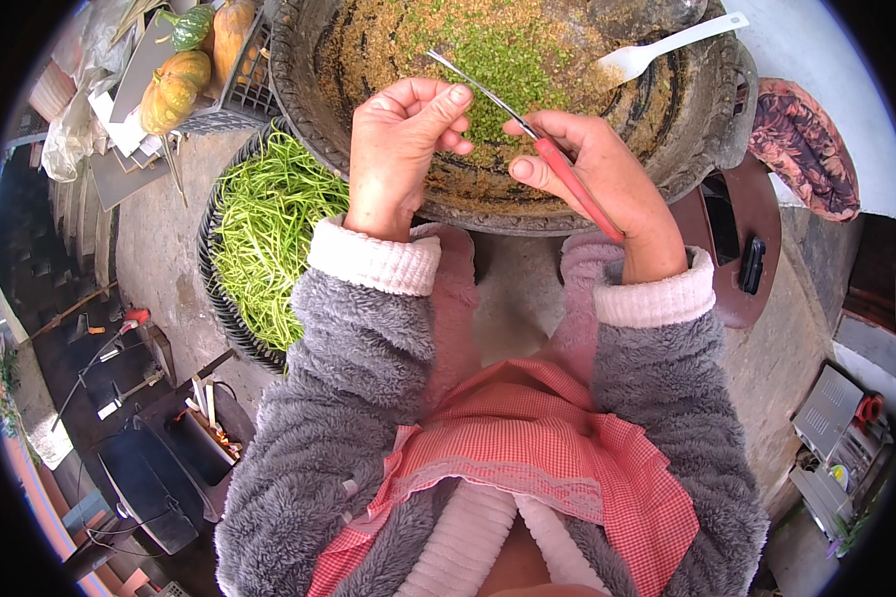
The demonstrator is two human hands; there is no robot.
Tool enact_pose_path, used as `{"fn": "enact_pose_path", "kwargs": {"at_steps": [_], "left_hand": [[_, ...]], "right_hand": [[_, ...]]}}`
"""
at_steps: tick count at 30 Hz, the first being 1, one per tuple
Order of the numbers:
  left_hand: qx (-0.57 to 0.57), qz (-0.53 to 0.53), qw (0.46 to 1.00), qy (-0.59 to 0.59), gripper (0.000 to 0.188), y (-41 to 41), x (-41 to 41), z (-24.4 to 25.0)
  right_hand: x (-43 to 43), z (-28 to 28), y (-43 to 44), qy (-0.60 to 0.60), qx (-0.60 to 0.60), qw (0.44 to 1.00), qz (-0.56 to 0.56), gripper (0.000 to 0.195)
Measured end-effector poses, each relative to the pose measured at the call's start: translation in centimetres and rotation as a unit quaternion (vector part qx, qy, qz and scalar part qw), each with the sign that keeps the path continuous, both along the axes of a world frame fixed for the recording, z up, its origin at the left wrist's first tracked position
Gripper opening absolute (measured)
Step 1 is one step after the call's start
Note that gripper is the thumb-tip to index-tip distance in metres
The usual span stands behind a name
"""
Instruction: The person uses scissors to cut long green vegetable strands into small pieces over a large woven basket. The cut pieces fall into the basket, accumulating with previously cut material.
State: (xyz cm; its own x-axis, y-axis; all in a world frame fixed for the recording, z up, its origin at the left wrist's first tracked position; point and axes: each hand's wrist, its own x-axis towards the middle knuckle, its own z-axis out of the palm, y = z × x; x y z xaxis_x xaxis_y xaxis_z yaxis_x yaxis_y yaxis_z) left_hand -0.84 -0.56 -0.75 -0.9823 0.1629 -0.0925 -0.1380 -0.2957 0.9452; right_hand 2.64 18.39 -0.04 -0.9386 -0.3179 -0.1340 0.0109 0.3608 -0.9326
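Observation:
Red-handled scissors (579,186) are in my right hand (605,164), their narrow metal blades pointing up and left over a large round basin (448,220). My left hand (411,142) is beside the blade tips, thumb and fingertips drawn together; whether something thin is between them I cannot tell. Below both hands, chopped green pieces (500,67) lie heaped on brown crumbly material (366,45) in the basin. A white plastic spatula (642,56) rests at the basin's right side. Long green stalks (276,216) fill a black woven basket (213,283) at the lower left of the basin.
Squashes (175,86) and a black crate (246,82) stand at the upper left. On the right, a brown stool (754,298) bears a phone (719,216) and a small black object (752,265). A small fire (228,440) burns at the lower left.

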Motion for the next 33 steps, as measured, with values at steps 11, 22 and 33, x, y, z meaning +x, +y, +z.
{"fn": "enact_pose_path", "kwargs": {"at_steps": [11, 22, 33], "left_hand": [[0.052, 0.002, 0.999, -0.003, 0.012, -0.17, -0.02, -0.04], [0.032, -0.016, 0.999, 0.0, 0.011, -0.29, 0.02, -0.04], [0.025, -0.004, 0.999, 0.022, 0.01, -0.04, -0.04, -0.27]], "right_hand": [[0.16, -0.03, 0.3, -0.005, -0.033, 0.999, 0.004, 0.047], [0.13, 0.02, 0.16, -0.049, -0.058, 0.997, 0.021, 0.043], [0.14, -0.04, 0.09, -0.046, -0.052, 0.997, 0.024, 0.043]]}}
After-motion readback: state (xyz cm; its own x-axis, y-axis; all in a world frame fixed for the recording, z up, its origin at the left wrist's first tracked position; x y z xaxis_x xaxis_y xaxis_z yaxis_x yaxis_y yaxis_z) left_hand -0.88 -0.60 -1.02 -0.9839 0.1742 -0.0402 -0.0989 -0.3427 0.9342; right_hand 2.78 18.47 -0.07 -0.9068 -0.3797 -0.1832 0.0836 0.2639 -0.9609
